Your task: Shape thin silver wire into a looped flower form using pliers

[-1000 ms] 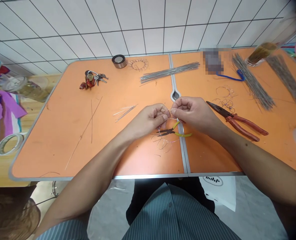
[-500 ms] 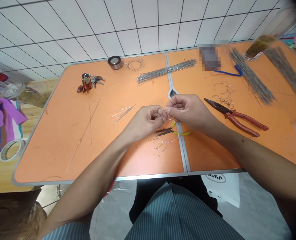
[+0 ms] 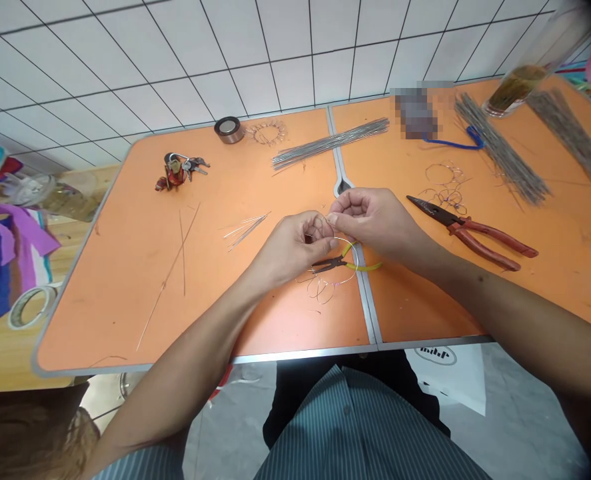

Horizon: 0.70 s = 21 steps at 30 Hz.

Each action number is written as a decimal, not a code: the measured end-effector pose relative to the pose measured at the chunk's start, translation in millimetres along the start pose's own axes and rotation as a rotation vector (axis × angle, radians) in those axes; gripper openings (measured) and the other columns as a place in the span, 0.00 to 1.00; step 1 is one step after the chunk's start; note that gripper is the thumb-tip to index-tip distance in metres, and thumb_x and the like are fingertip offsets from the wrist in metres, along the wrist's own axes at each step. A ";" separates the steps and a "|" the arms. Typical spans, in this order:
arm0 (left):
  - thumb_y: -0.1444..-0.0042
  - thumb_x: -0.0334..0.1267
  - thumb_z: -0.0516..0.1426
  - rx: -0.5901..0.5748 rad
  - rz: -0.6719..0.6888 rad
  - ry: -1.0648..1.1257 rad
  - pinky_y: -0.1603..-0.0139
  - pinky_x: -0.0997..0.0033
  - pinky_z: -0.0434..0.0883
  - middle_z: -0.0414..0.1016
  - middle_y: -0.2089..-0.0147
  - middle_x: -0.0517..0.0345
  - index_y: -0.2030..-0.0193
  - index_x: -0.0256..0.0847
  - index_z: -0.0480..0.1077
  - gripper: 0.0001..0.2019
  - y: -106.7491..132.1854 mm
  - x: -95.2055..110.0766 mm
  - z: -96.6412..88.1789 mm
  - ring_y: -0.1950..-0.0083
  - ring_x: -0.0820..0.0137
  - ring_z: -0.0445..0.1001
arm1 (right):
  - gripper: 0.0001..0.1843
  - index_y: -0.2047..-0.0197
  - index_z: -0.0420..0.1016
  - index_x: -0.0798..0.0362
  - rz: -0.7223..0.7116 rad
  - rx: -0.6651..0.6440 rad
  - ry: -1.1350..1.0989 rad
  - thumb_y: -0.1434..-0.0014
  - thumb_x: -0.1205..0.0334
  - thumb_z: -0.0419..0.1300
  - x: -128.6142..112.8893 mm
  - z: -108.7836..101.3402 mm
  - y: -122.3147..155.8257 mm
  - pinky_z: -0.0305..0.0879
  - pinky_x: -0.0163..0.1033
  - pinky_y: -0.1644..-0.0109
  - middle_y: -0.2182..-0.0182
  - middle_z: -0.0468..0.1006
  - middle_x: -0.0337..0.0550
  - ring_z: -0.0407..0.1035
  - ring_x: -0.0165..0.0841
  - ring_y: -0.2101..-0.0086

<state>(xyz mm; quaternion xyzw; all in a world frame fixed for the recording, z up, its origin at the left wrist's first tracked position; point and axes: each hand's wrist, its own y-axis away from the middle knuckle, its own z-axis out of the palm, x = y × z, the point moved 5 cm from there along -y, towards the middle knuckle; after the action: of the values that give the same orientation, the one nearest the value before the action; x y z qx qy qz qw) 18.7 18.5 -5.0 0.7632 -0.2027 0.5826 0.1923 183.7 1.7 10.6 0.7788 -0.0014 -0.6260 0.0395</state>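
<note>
My left hand [image 3: 302, 241] is closed in a pinch on a thin wire [image 3: 356, 259], which curves below my fingers in a loop with small twisted petals. Close against it, my right hand [image 3: 368, 215] pinches the same wire near its end, thumb against forefinger. Fingers partly hide the exact grip points. Under the loop lie small pliers with yellow handles [image 3: 364, 267], dark jaws pointing left. To the right of my right hand rest larger long-nose pliers with red handles [image 3: 495, 248].
Short cut wires [image 3: 248, 230] lie left of my hands. Behind are a wire bundle [image 3: 330, 143], a tape roll [image 3: 228, 130], a wire ring [image 3: 269, 133] and keys [image 3: 188, 165]. Further right are another wire bundle [image 3: 505, 150], shaped wires [image 3: 448, 197] and a glass of brownish liquid [image 3: 518, 90].
Both hands stay together on the wire, with only slight finger movement; my right fingertips shift a little left. The camera view has moved slightly.
</note>
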 end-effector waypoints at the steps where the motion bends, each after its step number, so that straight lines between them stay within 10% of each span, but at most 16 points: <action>1: 0.45 0.39 0.69 0.002 0.004 -0.004 0.71 0.72 0.60 0.69 0.71 0.63 0.68 0.41 0.69 0.12 -0.2 -0.1 -0.2 0.72 0.76 0.62 | 0.05 0.67 0.77 0.51 0.008 -0.006 -0.007 0.45 0.65 0.70 0.1 0.1 -0.1 0.60 0.36 0.72 0.75 0.79 0.38 0.67 0.29 0.75; 21: 0.43 0.39 0.67 0.018 -0.013 -0.042 0.72 0.72 0.59 0.69 0.72 0.62 0.68 0.41 0.71 0.09 -0.2 -1.6 -1.3 0.73 0.75 0.61 | 0.05 0.66 0.77 0.51 0.033 -0.045 -0.030 0.45 0.65 0.69 -2.1 -0.3 -0.1 0.59 0.37 0.72 0.75 0.78 0.38 0.67 0.29 0.75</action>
<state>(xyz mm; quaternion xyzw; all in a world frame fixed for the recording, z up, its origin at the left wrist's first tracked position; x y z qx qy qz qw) 17.4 19.6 -6.2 0.7785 -0.1962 0.5668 0.1849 183.5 2.0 12.7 0.7682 -0.0008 -0.6366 0.0671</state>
